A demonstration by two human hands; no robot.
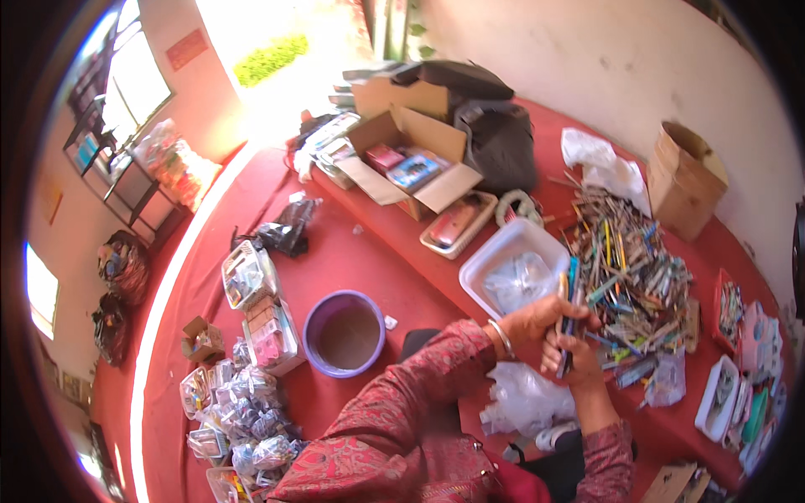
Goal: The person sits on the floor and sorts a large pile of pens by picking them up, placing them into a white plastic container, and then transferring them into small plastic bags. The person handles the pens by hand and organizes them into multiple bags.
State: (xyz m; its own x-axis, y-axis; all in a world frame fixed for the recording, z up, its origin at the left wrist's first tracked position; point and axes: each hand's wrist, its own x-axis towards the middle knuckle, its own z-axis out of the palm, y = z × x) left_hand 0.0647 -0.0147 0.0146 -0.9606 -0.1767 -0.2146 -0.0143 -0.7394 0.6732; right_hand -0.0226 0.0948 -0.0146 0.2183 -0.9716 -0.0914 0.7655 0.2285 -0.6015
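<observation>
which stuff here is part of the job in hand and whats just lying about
Seemingly in use:
left hand and right hand, gripping pen-like sticks
heap of pens and pencils
perhaps the white tub

Seemingly just lying about:
purple basin
open cardboard box
black plastic bag

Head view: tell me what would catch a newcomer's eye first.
First, the big tangled heap of pens at the right. At its lower left edge, the left hand and right hand hold a few slim pens. Next come the round purple basin left of centre and the open box at the top, by the bright doorway.
</observation>
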